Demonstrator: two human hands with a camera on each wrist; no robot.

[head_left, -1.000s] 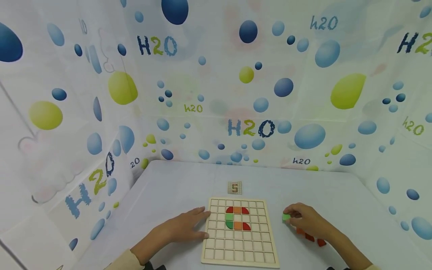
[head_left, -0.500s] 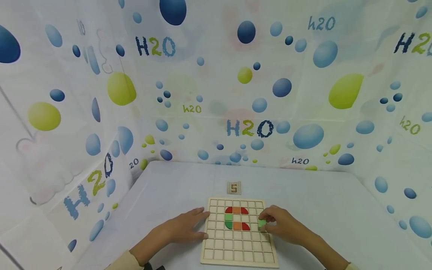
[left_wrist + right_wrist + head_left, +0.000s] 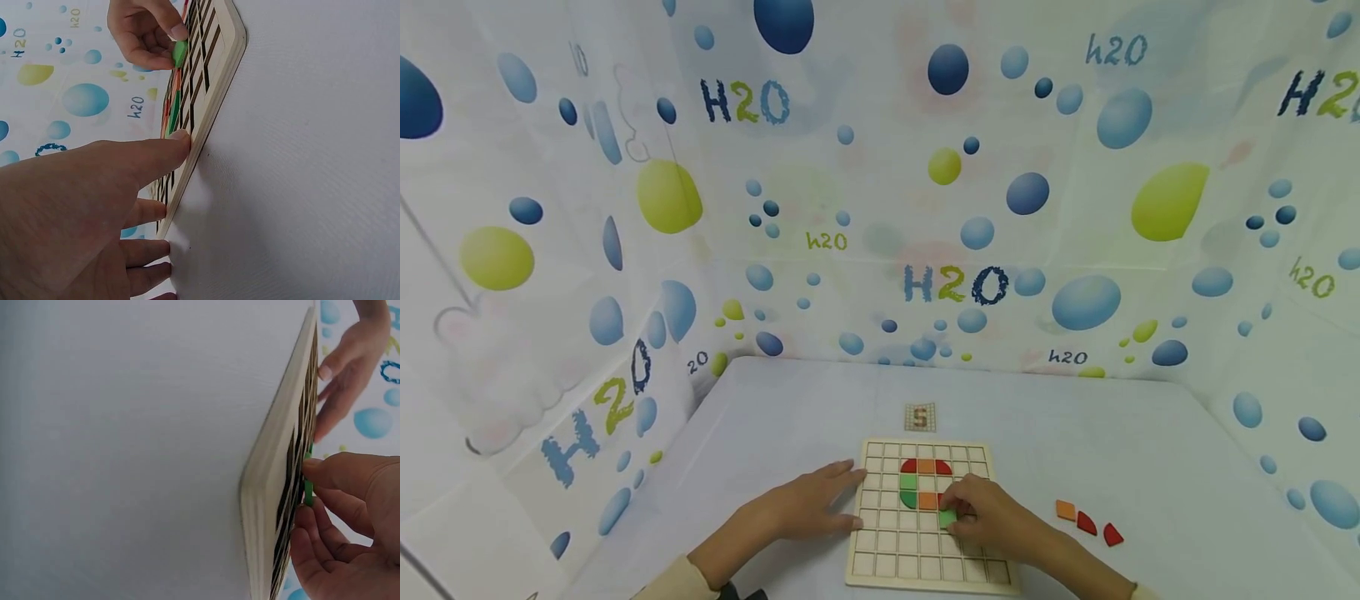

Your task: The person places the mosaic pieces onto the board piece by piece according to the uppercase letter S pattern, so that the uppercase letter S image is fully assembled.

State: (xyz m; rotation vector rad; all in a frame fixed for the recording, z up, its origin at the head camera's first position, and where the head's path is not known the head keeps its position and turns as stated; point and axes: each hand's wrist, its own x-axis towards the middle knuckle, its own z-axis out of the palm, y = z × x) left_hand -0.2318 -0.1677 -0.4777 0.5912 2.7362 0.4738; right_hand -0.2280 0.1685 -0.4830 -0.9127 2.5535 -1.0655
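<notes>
A wooden grid board [image 3: 897, 565] lies on the white table, with red, orange and green pieces set in its upper middle. My right hand [image 3: 1000, 521] pinches a light green square piece [image 3: 948, 519] at the board, just below the lower red piece, which its fingers partly cover. In the right wrist view the green piece [image 3: 309, 491] sits between thumb and fingers. The left hand [image 3: 808, 506] rests its straight fingers and thumb against the board's left edge; in the left wrist view the thumb of this hand [image 3: 94, 206] touches the rim.
To the right of the board lie an orange square [image 3: 1065, 510] and two red pieces [image 3: 1112, 534] on the table. A small card [image 3: 921, 417] with a figure on a grid lies behind the board. A patterned curtain [image 3: 880, 208] stands around the table.
My right hand has carried the green piece leftward from beside the loose pieces, across the board's right edge, to below the red piece. The left hand has stayed put.
</notes>
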